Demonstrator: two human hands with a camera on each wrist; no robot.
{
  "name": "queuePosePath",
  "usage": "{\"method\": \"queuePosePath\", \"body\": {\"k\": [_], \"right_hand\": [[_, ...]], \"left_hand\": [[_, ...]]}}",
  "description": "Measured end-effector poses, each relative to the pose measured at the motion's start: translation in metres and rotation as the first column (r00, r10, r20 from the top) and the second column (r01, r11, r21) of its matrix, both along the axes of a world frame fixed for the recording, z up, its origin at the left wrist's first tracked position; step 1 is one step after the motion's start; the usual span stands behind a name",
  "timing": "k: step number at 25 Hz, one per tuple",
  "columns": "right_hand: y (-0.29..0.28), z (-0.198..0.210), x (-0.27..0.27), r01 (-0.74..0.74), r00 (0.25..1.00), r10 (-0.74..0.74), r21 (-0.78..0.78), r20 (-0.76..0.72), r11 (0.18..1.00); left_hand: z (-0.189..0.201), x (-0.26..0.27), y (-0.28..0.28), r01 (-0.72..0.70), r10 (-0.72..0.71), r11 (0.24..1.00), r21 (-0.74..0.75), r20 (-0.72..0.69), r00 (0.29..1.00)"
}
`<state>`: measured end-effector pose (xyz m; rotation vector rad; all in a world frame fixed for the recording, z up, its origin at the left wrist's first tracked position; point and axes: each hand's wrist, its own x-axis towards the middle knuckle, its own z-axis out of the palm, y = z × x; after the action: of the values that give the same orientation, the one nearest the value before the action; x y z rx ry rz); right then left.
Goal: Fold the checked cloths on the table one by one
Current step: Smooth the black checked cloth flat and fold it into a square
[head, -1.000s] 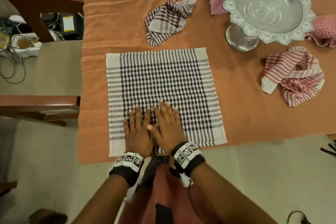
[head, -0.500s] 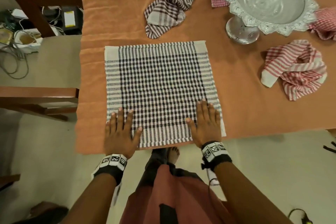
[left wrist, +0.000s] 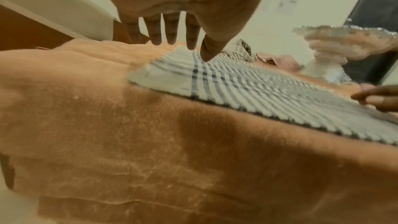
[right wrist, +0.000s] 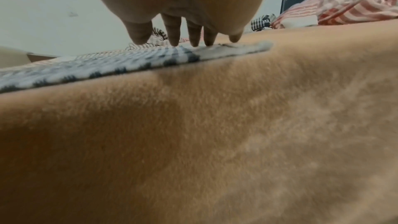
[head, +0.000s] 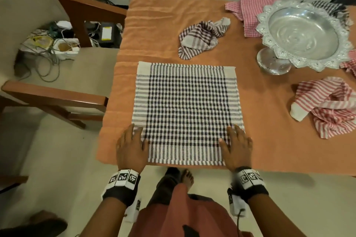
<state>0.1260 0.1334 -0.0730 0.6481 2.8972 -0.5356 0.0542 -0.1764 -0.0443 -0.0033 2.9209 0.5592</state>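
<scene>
A: The left hand (head: 131,148) lay flat, fingers straight and a little apart, over the near-left corner of the black checked cloth (head: 187,113); the right hand (head: 236,147) did the same on the near-right corner. Neither gripped anything.

B: And where was the cloth?

A: It was spread square on the orange table cover (head: 154,25), its near edge just short of the table's front edge. A crumpled brown checked cloth (head: 202,37) sat at twelve o'clock from it, and a red striped cloth (head: 327,105) at three o'clock, below the silver bowl (head: 304,34).

B: How would it have handled?

A: I judged it thin, limp and light, and the fleecy cover probably grabbed it. It looked best pinched at the two near corners, under the palms, and carried toward twelve o'clock.
</scene>
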Motion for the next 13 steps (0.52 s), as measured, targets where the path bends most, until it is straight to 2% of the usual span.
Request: {"method": "queuePosePath", "body": {"k": [1,3,5,9,13], "right_hand": [[-0.001,0.004,-0.005,0.012,0.999,-0.012,0.012,-0.039,1.0],[-0.008,0.012,-0.02,-0.005,0.993,0.005,0.004,-0.114,1.0],[-0.027,0.023,-0.046,-0.133,0.98,0.121,-0.064,-0.156,0.989],[-0.083,0.049,-0.103,-0.382,0.921,0.36,-0.162,-0.147,0.91],[-0.138,0.067,-0.157,-0.477,0.879,0.464,-0.202,-0.107,0.856]], "left_hand": [[0.004,0.004,-0.005,-0.089,0.089,0.995,0.037,0.003,0.996],[0.007,0.011,-0.016,-0.219,0.208,0.969,0.11,0.105,0.972],[0.006,0.016,-0.025,-0.259,0.237,0.96,0.102,0.187,0.953],[0.007,0.013,-0.03,-0.32,0.28,0.942,0.101,0.293,0.914],[0.016,0.01,-0.031,-0.389,0.321,0.91,0.146,0.349,0.88]]}}
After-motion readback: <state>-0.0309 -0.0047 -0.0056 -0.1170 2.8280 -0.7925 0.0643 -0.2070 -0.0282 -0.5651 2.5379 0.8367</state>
